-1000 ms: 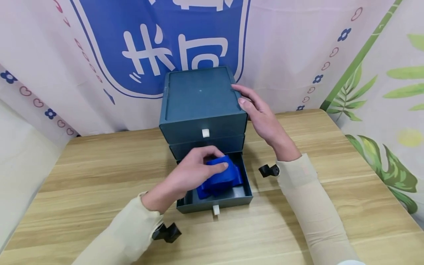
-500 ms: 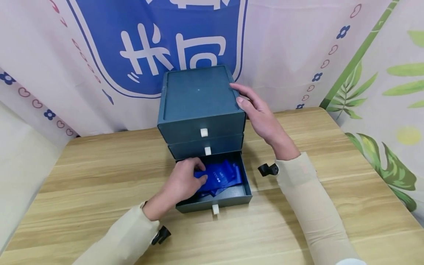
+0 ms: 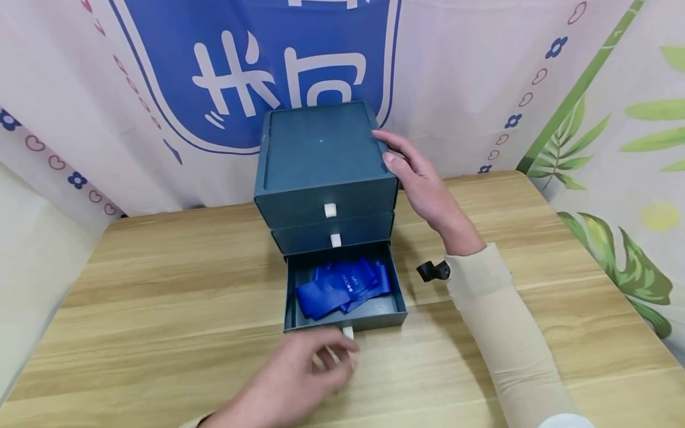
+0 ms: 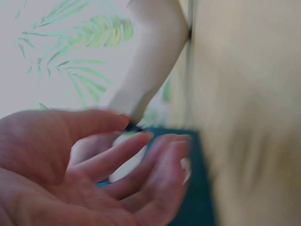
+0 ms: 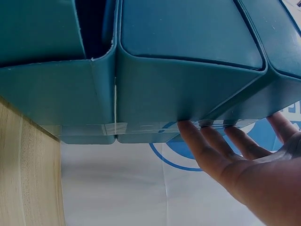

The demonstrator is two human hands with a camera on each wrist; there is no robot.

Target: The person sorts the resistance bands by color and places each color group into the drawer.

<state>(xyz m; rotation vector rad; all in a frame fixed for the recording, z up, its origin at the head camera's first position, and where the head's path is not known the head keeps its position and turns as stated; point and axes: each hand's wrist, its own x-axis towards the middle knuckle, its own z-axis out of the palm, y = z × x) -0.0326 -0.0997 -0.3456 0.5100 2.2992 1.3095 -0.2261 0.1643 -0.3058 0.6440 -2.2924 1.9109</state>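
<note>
A dark teal set of drawers (image 3: 323, 148) stands on the table with its bottom drawer (image 3: 374, 321) pulled out. Several flat blue packets (image 3: 326, 297), one with small white print, lie loosely overlapped inside that drawer. My left hand (image 3: 299, 377) hovers in front of the drawer, fingers loosely bent and holding nothing. It partly covers the white pull tab (image 3: 348, 331); whether it touches the tab I cannot tell. My right hand (image 3: 425, 199) rests against the right side of the cabinet near its top edge. In the right wrist view, its straight fingers (image 5: 207, 150) touch the cabinet's side.
White pull tabs mark the two closed upper drawers, such as the middle drawer (image 3: 305, 235). The wooden table (image 3: 176, 285) extends around the cabinet. Behind it hangs a white curtain (image 3: 455, 89) with a blue printed emblem. A black wrist mount (image 3: 432, 271) sits by my right cuff.
My left hand has let go of the blue packets, which now lie in the drawer, and has drawn back toward me to the drawer's front. The right hand keeps its place.
</note>
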